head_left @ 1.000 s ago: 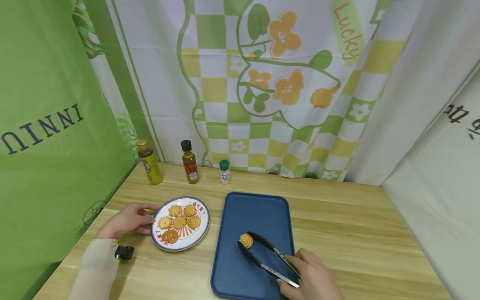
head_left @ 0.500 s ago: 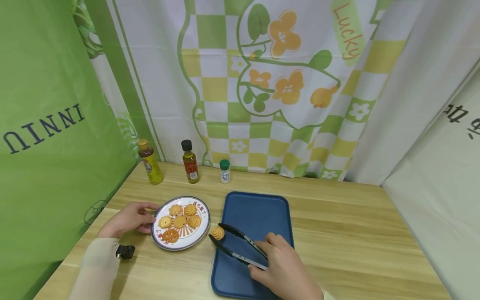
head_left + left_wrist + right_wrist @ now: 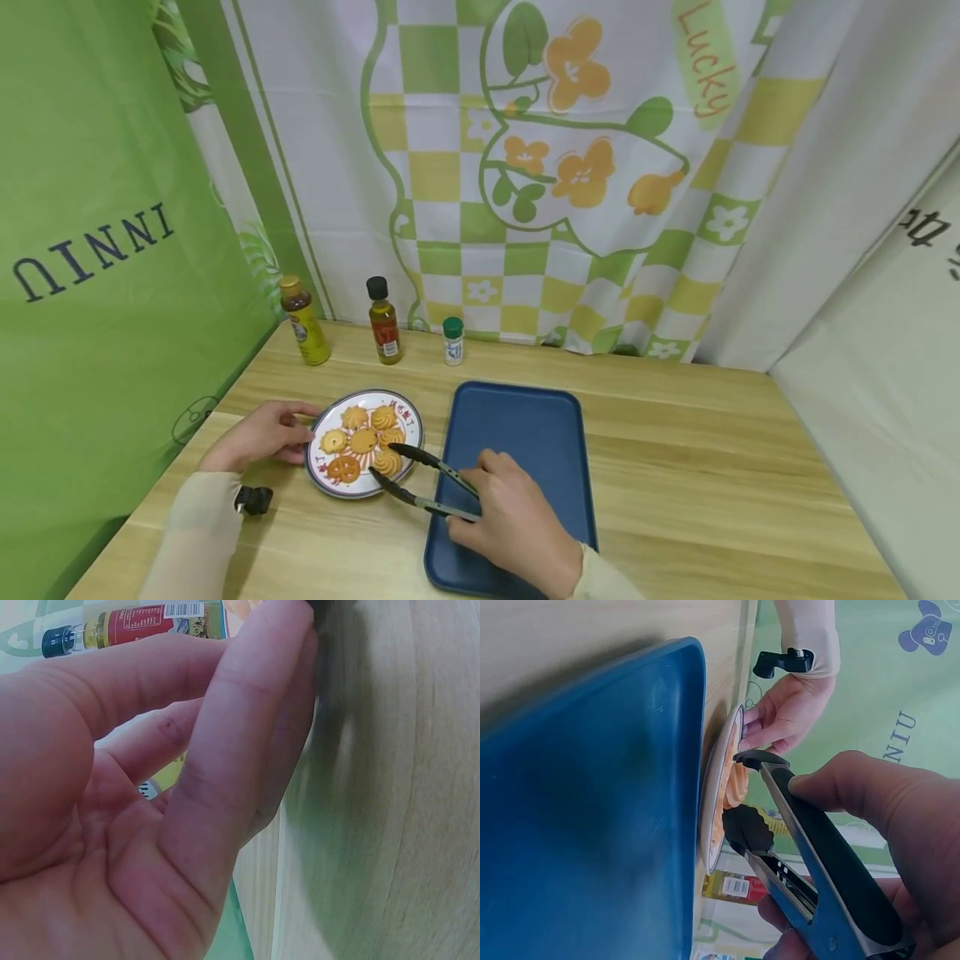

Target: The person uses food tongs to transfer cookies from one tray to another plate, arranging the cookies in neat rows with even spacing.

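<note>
Gripping black tongs (image 3: 423, 483) in the right hand (image 3: 517, 529), fingers curled round the handles, tips reaching over the near right rim of the plate (image 3: 408, 412). Pinching a swirled cookie (image 3: 388, 461) between the tong tips, just above or on the plate; hard telling whether touching. Showing again from the right wrist: tongs (image 3: 810, 862) narrowed, dark tips beside the plate edge (image 3: 718, 791), cookies (image 3: 735, 796) orange behind that rim. Resting the left hand (image 3: 258, 435) on the bench (image 3: 675, 467) at the plate's left rim, fingers loosely bent, fingertips touching the edge, gripping nothing firmly. Filling most of the left wrist view with the left hand (image 3: 142, 810), fingers fairly straight, pressing against a blurred dark edge. Lying on the plate, five more cookies (image 3: 363, 440) around the centre, one darker one nearest the left wrist. Lying just right of the plate, a blue tray (image 3: 540, 433), bare, partly under the right hand; seen edge-on from the right wrist as the tray (image 3: 592, 825). Standing at the back of the bench, well apart from the hands: a yellow bottle (image 3: 303, 321), an oil bottle (image 3: 384, 321) with black cap, a small shaker (image 3: 452, 341) with green lid. Showing the oil bottle (image 3: 127, 622) also behind the left fingers. Hanging behind, a checked curtain (image 3: 562, 167) with orange flowers, and a green cloth (image 3: 97, 275) on the left.
</note>
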Tool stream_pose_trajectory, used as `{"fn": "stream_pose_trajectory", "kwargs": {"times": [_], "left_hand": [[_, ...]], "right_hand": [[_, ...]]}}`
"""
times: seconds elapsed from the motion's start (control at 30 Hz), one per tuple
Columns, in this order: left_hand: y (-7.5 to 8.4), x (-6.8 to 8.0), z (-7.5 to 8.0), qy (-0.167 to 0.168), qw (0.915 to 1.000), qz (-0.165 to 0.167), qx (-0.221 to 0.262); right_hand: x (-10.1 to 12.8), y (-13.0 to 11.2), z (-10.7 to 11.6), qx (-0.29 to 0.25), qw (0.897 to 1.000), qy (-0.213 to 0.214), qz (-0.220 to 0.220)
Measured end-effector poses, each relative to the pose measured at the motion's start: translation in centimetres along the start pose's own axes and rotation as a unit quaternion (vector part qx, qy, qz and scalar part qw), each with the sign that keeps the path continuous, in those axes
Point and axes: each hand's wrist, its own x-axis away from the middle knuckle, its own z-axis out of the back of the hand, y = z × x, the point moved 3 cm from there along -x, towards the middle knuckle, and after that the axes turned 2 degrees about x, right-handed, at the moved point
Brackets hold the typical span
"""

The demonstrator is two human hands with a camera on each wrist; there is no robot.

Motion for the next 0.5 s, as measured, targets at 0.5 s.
{"fn": "stream_pose_trajectory", "kwargs": {"times": [0.5], "left_hand": [[-0.15,-0.11,0.04,-0.004,0.9999,-0.004,0.009]], "right_hand": [[-0.97,-0.81,-0.7,0.012,1.0,-0.012,0.011]]}}
